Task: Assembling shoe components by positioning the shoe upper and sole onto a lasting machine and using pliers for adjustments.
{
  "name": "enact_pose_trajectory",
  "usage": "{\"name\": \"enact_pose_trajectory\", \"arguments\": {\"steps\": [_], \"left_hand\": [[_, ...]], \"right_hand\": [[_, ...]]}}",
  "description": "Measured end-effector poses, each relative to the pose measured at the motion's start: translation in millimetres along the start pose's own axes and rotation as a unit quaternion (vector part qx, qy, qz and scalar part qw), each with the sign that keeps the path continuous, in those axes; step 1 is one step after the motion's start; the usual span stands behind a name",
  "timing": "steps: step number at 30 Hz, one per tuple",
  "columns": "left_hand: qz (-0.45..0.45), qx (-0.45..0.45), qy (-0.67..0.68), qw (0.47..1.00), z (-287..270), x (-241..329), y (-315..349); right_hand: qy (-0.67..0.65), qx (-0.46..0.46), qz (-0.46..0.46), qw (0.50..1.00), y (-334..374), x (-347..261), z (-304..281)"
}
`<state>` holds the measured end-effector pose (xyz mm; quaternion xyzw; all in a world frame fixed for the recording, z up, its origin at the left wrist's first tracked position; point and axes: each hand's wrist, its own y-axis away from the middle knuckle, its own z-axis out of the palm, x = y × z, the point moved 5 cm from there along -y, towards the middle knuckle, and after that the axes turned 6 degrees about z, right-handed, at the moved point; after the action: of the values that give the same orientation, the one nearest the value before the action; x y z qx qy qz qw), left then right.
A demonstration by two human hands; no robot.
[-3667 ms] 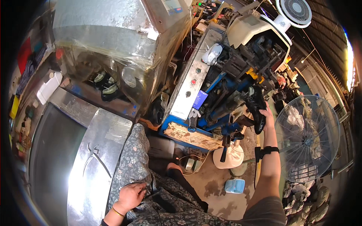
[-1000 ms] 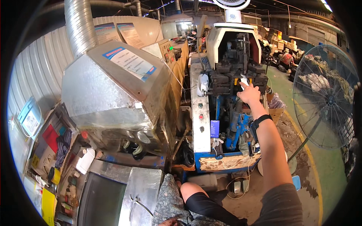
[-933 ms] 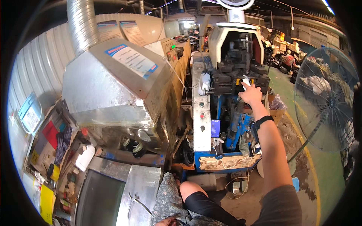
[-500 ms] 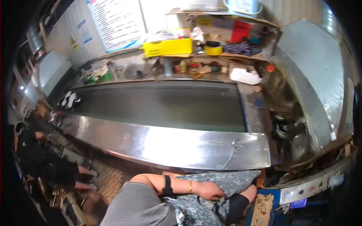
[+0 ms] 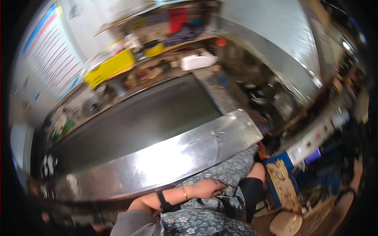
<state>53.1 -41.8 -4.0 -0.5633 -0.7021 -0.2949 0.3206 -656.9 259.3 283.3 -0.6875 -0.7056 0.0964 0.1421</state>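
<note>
My left hand (image 5: 206, 188) rests palm down on the floral apron (image 5: 201, 216) over my lap. Its fingers look loosely stretched and slightly apart, with nothing seen in them. A black band (image 5: 163, 201) and a thin gold bracelet are on that arm. My right hand is not seen. Just beyond my lap runs a shiny metal ledge (image 5: 165, 163), with a thin cord-like strand (image 5: 217, 143) on it. Past the ledge lies a wide dark flat surface (image 5: 145, 114).
Shelves at the back hold a yellow box (image 5: 110, 69) and a white container (image 5: 199, 61). At right stand a grimy basin (image 5: 256, 94), a control panel (image 5: 315, 141), a cardboard-topped blue frame (image 5: 283, 185) and a stool (image 5: 285, 224). A bare limb (image 5: 356, 177) shows at the far right.
The view has swung to the right and tilted, so the bench now slants. My left hand has stayed on the apron, its fingers a little more extended. The person at left has mostly left view.
</note>
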Motion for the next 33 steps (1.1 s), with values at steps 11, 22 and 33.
{"name": "enact_pose_trajectory", "arguments": {"steps": [11,22,33], "left_hand": [[0.022,0.01,-0.003,1.0,-5.8,7.5,0.1],[0.012,0.032,-0.02,0.999,-2.8,10.5,-3.8],[0.026,-0.1,0.077,0.992,-10.8,40.2,-31.4]], "right_hand": [[-0.085,0.002,0.048,0.995,58.2,-25.6,-15.1],[-0.021,0.006,0.068,0.997,135.6,-28.2,-37.6],[-0.347,0.295,-0.104,0.884,297.8,-22.0,-13.8]]}}
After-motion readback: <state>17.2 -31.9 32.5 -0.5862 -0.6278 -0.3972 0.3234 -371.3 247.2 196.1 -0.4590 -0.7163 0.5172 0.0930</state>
